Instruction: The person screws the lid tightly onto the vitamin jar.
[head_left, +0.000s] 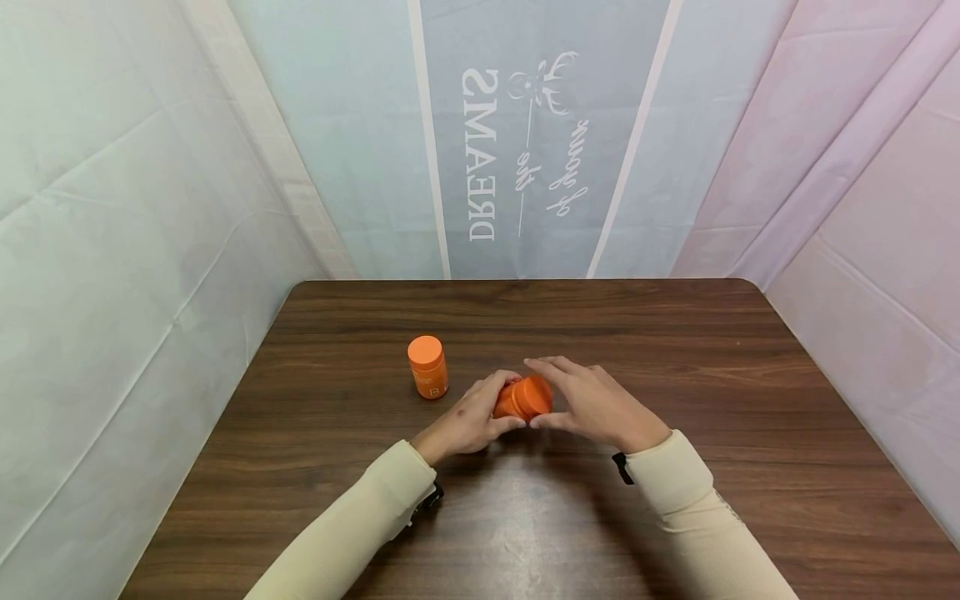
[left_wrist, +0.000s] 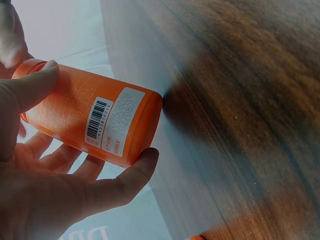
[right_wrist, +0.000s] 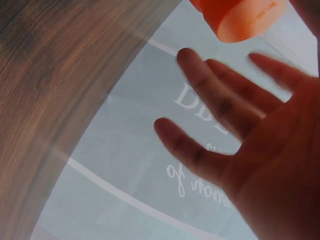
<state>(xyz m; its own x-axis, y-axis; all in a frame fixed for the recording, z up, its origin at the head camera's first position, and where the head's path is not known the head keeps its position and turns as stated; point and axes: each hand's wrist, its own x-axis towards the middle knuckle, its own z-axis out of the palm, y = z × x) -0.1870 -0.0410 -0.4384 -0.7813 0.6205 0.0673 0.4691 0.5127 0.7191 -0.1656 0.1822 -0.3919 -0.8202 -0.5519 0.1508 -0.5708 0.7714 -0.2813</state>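
Observation:
My left hand (head_left: 471,417) grips an orange bottle (head_left: 509,405), tilted with its lid (head_left: 537,396) towards the right. The left wrist view shows the bottle (left_wrist: 95,112) with a white barcode and date label near its base, the thumb (left_wrist: 37,87) across its upper end and the fingers along its other side. Around the lid, my right hand (head_left: 596,402) is spread, its thumb low and close to it. In the right wrist view, the straight fingers (right_wrist: 220,95) of that hand stand apart from the lid (right_wrist: 252,22). Whether the thumb touches the lid is unclear.
A second orange bottle (head_left: 428,367) with its lid on stands upright on the brown wooden table (head_left: 637,333), left of my hands. Pale cloth walls (head_left: 360,125) rise behind the table and along both sides.

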